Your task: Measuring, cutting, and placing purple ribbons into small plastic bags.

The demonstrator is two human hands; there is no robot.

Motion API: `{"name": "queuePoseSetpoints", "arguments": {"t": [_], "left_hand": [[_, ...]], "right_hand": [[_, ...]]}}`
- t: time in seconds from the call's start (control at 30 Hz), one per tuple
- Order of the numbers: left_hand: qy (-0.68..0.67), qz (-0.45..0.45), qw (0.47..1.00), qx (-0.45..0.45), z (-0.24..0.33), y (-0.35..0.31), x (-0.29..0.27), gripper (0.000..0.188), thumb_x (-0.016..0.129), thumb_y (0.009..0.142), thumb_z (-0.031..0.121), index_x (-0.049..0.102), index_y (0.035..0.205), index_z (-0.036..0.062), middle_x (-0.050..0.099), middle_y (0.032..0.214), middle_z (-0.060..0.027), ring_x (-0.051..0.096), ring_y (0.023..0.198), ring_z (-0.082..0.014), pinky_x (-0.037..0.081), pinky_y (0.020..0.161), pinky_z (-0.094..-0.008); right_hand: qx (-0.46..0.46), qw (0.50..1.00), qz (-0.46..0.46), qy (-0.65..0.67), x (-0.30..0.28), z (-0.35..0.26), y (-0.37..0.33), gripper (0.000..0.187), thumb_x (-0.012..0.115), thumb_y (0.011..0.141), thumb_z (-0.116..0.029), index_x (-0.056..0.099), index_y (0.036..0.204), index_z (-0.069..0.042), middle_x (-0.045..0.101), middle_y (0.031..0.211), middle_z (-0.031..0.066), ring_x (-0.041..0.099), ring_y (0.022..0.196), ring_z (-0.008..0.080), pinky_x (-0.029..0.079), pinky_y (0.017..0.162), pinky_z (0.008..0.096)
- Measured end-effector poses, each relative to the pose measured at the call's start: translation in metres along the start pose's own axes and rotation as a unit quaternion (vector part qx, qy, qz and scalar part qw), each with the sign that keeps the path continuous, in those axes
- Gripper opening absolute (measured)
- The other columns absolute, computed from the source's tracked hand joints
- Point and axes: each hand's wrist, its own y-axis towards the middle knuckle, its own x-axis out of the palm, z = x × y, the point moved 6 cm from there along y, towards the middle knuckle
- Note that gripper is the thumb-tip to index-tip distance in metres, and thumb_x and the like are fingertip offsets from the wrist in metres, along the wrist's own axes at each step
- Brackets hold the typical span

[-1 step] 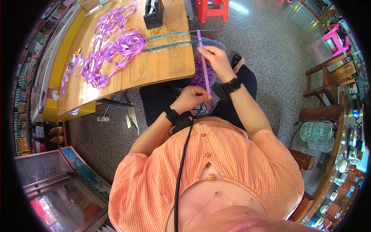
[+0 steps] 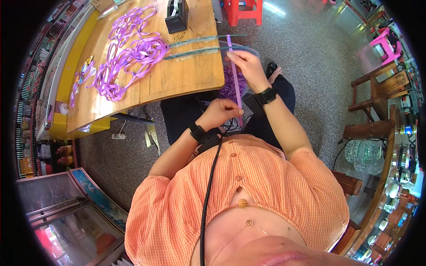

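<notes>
A purple ribbon [image 2: 236, 82] runs taut from two thin dark green rods [image 2: 237, 47] down toward my lap. Both rods are taped flat to the wooden table [image 2: 177, 82], and their ends jut past its right edge. At its top the ribbon crosses both rods; whether it is looped round them is too small to tell. My left hand [image 2: 219, 114] pinches the ribbon's lower part between thumb and fingers. Closed near the lower rod, my right hand [image 2: 250, 71] has its fingertips at the ribbon's left side; their exact grip is hard to see.
Loose purple ribbon [image 2: 148, 51] lies heaped on the table beside a black tape dispenser [image 2: 176, 20]. Below the rods, a tub [image 2: 250, 51] holds more purple ribbon. A red stool [image 2: 243, 13] stands beyond, wooden chairs [image 2: 372, 95] at right. A black cable [image 2: 208, 195] hangs down my front.
My right hand has shifted very slightly up and left beside the ribbon. My left hand and the ribbon stay practically where they were.
</notes>
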Motion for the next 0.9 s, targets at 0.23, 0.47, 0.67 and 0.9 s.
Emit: {"name": "queuePoseSetpoints", "arguments": {"t": [0.23, 0.47, 0.67, 0.9], "left_hand": [[-0.002, -0.015, 1.000, -0.005, 0.003, -0.002, -0.001, 0.017, 0.077, 0.085, 0.017, 0.073, 0.086, 0.0000, 0.069, 0.076, -0.0004, 0.056, 0.069, -0.0046, 0.047, 0.063, -0.0238], [0.043, -0.095, 0.994, 0.031, 0.037, -0.020, 0.003, 0.014, 0.075, 0.087, 0.015, 0.073, 0.088, 0.0013, 0.068, 0.079, -0.0013, 0.059, 0.073, -0.0079, 0.047, 0.065, -0.0243], [0.134, -0.190, 0.952, 0.201, 0.113, -0.062, 0.016, 0.018, 0.079, 0.081, 0.016, 0.074, 0.091, 0.0021, 0.071, 0.088, -0.0126, 0.068, 0.079, -0.0248, 0.053, 0.070, -0.0327], [0.128, -0.175, 0.944, 0.250, 0.159, -0.078, -0.006, 0.028, 0.082, 0.078, 0.014, 0.073, 0.101, 0.0018, 0.073, 0.096, -0.0115, 0.070, 0.085, -0.0222, 0.055, 0.075, -0.0311]], "right_hand": [[0.046, 0.997, -0.002, 0.065, 0.006, -0.004, 0.020, 0.023, 0.064, 0.094, -0.017, 0.067, 0.109, -0.001, 0.070, 0.086, 0.0086, 0.064, 0.067, 0.0135, 0.053, 0.062, 0.0258], [0.042, 0.998, 0.017, 0.037, 0.008, -0.010, 0.014, 0.020, 0.066, 0.093, -0.020, 0.068, 0.101, -0.001, 0.070, 0.078, 0.0074, 0.063, 0.061, 0.0124, 0.051, 0.057, 0.0245], [0.044, 0.998, -0.006, -0.036, 0.006, -0.032, -0.015, 0.024, 0.068, 0.092, -0.025, 0.069, 0.094, -0.001, 0.070, 0.078, 0.0067, 0.061, 0.057, 0.0102, 0.048, 0.053, 0.0223], [-0.101, 0.975, -0.098, -0.171, 0.000, -0.077, -0.067, 0.032, 0.060, 0.095, -0.007, 0.060, 0.127, -0.005, 0.070, 0.082, 0.0028, 0.061, 0.068, 0.0068, 0.052, 0.063, 0.0237]]}}
